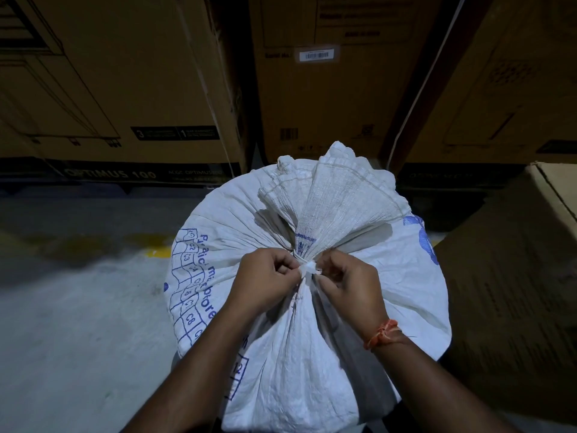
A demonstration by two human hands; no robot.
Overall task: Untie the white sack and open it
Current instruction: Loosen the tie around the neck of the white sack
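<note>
A full white woven sack (390, 285) with blue print stands upright on the floor just below me. Its neck is gathered and bound by a white tie (307, 269), and the loose mouth fans out above the knot. My left hand (265, 281) pinches the tie from the left with thumb and fingers. My right hand (349, 285), with an orange thread band on its wrist, pinches it from the right. Both sets of fingertips meet at the knot and partly hide it.
Tall cardboard boxes (131, 89) line the back, close behind the sack. Another brown carton (515, 276) leans against the sack's right side. Grey concrete floor (78, 323) with a faded yellow mark lies to the left.
</note>
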